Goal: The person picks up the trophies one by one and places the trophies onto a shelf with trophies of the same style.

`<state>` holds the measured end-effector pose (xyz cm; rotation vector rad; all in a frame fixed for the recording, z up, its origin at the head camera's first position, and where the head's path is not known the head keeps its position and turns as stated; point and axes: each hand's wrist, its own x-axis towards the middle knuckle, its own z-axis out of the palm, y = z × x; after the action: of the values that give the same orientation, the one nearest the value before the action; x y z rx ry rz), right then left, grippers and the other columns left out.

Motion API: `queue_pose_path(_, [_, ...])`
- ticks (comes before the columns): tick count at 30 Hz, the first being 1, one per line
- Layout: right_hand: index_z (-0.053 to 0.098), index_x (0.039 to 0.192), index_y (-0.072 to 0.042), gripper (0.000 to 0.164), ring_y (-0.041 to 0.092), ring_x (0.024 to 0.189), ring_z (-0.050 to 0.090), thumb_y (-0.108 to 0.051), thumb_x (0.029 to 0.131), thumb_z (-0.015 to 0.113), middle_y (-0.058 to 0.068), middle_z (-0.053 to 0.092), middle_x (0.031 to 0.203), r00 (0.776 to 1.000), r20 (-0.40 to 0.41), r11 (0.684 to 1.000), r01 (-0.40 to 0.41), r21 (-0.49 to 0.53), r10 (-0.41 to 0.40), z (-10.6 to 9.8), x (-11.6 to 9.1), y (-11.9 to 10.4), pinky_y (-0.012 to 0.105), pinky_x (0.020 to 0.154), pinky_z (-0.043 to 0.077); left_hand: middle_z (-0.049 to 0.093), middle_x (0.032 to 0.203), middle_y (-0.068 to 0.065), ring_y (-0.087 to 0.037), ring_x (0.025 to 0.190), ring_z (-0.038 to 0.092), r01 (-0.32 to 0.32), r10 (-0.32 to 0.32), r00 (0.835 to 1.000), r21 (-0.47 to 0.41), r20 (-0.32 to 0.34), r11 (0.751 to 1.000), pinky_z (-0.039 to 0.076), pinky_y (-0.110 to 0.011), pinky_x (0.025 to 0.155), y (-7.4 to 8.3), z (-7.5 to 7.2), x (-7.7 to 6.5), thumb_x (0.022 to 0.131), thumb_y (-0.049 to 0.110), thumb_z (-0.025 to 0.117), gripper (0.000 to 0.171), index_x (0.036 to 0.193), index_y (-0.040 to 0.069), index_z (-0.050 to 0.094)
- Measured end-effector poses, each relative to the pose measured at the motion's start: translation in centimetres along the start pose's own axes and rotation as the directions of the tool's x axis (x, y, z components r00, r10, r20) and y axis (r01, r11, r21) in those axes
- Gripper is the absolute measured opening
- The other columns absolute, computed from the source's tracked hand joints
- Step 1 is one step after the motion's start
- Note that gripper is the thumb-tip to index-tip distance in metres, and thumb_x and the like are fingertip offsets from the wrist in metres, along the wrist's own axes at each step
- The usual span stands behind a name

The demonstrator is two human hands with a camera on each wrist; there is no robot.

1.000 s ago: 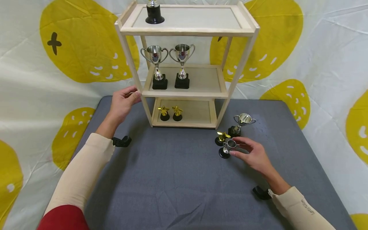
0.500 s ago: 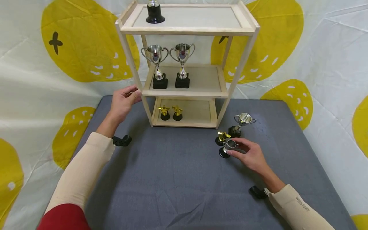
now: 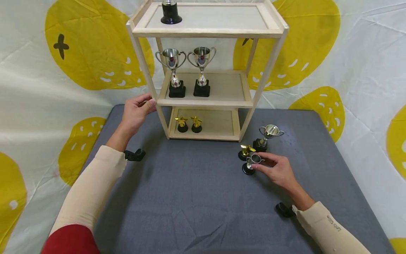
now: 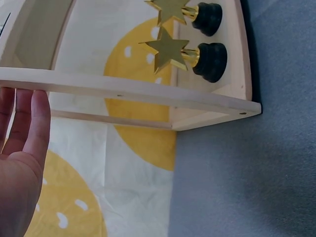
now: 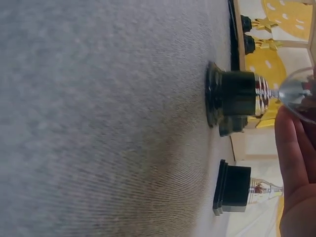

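My right hand pinches the cup of a small silver trophy between thumb and fingers. Its round black base is upright at the grey tabletop; I cannot tell whether it touches. Close behind it are a gold star trophy and a larger silver two-handled trophy on a black base. My left hand touches the left post of the wooden shelf, its fingers fairly straight against the outer side.
Two silver trophy cups stand on the middle tier, and two gold star trophies on the bottom one. The top tier bears a black-based trophy, cut off by the frame. Behind hangs a white cloth with yellow patterns.
The right wrist has shifted slightly left, while the hand keeps its pinch on the small silver trophy. The left hand stays at the shelf post. The view has tilted a little.
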<state>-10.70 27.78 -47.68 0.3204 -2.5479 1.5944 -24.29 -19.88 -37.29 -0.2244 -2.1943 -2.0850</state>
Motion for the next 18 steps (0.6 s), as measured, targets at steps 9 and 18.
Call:
queue_pose_path(9, [0.079,0.114,0.001,0.04,-0.01,0.08,0.071,-0.002,0.076,0.092,-0.016,0.078,0.096,1.0,0.005,0.999,-0.025,-0.045,0.025,-0.3,0.2,-0.4,0.01,0.069,0.059,0.07,0.108,0.013,-0.001,0.102,0.07,-0.023,0.023,1.0,-0.008,0.006,1.0,0.061,-0.023,0.093,-0.2,0.1,0.1,0.103,0.007,0.064,0.044,0.142,-0.01,0.057])
queue_pose_path(18, [0.081,0.109,-0.001,0.037,-0.005,0.076,0.071,-0.006,0.074,0.094,-0.004,0.08,0.094,0.999,0.033,0.998,-0.016,-0.068,0.018,-0.5,0.6,-1.3,0.013,0.064,0.059,0.07,0.11,0.012,-0.001,0.102,0.07,-0.018,0.018,1.0,-0.007,0.005,1.0,0.058,-0.033,0.1,0.0,0.0,0.0,0.102,0.007,0.064,0.044,0.142,-0.01,0.057])
